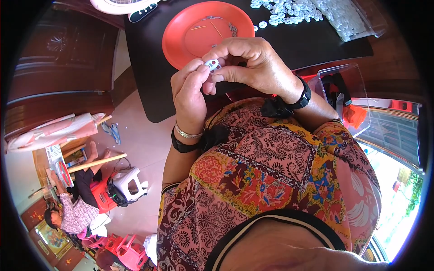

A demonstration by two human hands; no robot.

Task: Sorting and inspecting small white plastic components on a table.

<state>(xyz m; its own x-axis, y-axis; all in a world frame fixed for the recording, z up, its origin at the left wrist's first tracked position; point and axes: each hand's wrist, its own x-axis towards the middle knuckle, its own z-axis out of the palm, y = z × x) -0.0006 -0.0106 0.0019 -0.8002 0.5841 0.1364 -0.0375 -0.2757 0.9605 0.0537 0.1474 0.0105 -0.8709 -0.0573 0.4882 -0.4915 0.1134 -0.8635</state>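
A small white plastic piece (211, 65) with dark round holes is held up in front of my chest, over the near edge of the dark table (153, 86). My left hand (191, 88) pinches it between thumb and fingers from the left. My right hand (255, 65) curls in from the right, its thumb and index finger closed at the same piece. Fingers cover part of it. Just beyond the hands lies a red round basin (174, 34) with thin metal rods (217, 30) and small grey metal parts (233, 30) in it.
Loose white plastic pieces (289, 11) are heaped at the table's far right, beside a clear bag (341, 20) full of them. A clear plastic bin (361, 90) stands at my right. Far left, another person (81, 212) sits near a white stool (131, 183) and red chairs (131, 253).
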